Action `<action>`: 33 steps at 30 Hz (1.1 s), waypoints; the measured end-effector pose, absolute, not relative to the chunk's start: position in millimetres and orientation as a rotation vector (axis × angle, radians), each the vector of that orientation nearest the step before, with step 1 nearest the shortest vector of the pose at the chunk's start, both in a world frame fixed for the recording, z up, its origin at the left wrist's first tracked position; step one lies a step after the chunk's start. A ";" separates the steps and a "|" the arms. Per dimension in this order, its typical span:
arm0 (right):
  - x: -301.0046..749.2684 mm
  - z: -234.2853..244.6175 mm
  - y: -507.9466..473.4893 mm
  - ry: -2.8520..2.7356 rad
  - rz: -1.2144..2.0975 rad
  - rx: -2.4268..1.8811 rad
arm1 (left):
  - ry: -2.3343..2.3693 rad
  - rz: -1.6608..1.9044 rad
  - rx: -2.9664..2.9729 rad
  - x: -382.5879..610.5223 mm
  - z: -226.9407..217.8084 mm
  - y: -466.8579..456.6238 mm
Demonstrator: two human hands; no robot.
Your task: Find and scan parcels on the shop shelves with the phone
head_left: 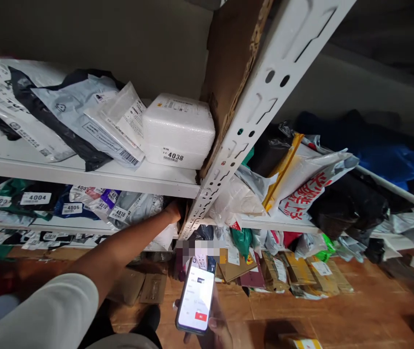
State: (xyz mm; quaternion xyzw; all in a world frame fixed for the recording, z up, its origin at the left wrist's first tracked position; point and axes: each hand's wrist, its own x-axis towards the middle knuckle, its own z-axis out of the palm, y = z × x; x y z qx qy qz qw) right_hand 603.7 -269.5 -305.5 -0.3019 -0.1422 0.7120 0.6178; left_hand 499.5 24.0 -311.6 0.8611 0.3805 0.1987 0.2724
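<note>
My left hand [172,212] reaches into the second shelf, at its right end beside the white upright post. Its fingers are lost in dark shadow, so I cannot see what it touches. Nearest to it are grey and clear plastic parcels, one with a label reading 4018 [120,213]. Below the shelves, my right hand [219,325] is closed around a smartphone [196,295]. The phone's lit screen faces up and shows a pale page with a red button near the bottom.
A white wrapped box [178,131] marked 4038 stands on the upper shelf [83,173] beside plastic mailers. The slotted metal post [243,126] and a cardboard divider [230,72] separate the left and right bays. Bagged parcels [309,179] fill the right shelf; cardboard packages [297,271] rest on the brown floor.
</note>
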 end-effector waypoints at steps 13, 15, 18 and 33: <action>586.2 -302.9 -272.8 -0.321 1.518 -0.816 | 1.251 0.759 1.536 356.2 -301.1 -144.8; 564.0 -296.0 -265.7 -0.357 1.520 -0.842 | 1.040 0.490 1.095 365.8 -304.8 -169.0; 520.8 -291.7 -260.0 -0.413 1.490 -0.897 | 0.717 0.278 0.719 374.1 -296.5 -193.9; 327.4 -290.0 -302.3 -0.399 1.079 -1.163 | 0.501 0.202 0.604 210.7 -264.0 -254.9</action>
